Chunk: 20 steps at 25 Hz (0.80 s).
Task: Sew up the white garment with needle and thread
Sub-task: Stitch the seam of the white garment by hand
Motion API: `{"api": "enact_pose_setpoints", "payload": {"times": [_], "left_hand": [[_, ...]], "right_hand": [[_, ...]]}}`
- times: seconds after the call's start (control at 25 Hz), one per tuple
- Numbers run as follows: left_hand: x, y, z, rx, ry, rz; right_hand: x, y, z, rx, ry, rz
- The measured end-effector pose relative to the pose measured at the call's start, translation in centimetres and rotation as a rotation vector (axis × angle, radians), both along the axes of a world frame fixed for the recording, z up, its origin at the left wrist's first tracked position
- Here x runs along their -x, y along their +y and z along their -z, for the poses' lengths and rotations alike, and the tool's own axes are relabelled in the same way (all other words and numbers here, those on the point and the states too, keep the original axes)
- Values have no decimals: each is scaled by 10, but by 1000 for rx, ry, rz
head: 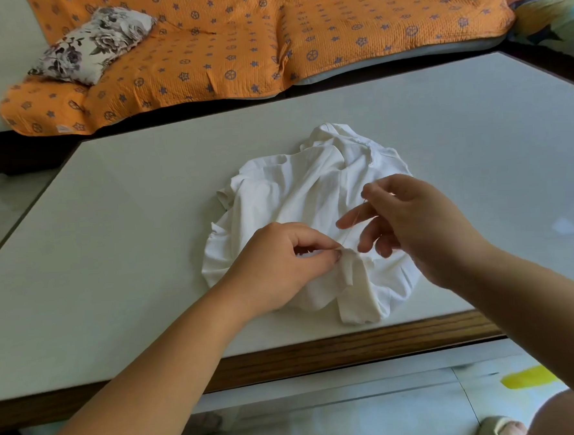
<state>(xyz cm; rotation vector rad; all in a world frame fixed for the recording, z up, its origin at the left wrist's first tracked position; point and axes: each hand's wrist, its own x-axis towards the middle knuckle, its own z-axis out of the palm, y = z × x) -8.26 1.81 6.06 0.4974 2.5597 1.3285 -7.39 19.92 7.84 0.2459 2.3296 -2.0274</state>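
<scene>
Near the front edge of the bench [143, 199] lies the crumpled white garment [298, 200], both hands working over its near side. Left hand [275, 265] pinches a raised fold of cloth between thumb and forefinger. Right hand [410, 223] sits just right of that fold and higher, fingers [371, 192] closed on what looks like a needle, too thin to be sure. A thread [352, 228] slants from the fold up toward the right hand, so the next pull likely runs up and rightward.
</scene>
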Motion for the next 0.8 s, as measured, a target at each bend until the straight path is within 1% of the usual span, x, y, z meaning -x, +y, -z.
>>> {"api": "enact_pose_setpoints", "payload": {"times": [0.08, 0.16, 0.28, 0.36, 0.44, 0.48, 0.52, 0.68, 0.8], "left_hand": [[0, -2, -1, -44, -74, -14], [1, -4, -2, -62, -140, -19], [1, -6, -4, -83, -201, -11], [1, -7, -5, -100, -230, -2], [0, -7, -6, -111, -252, 6], [1, -8, -6, -115, -261, 9], [1, -8, -6, -115, -269, 12], [1, -9, -6, -109, -286, 10], [1, -11, -7, -110, -299, 4]], "right_hand": [[8, 8, -5, 330, -121, 30], [14, 16, -9, 523, -197, 64], [23, 26, -10, 689, -179, 81], [26, 30, -8, 683, -101, 82], [29, 34, -5, 583, -30, 119], [32, 37, -2, 497, 1, 155], [34, 39, 0, 390, 29, 195], [40, 49, 10, -144, 145, 315], [39, 55, 11, -382, 183, 328]]}}
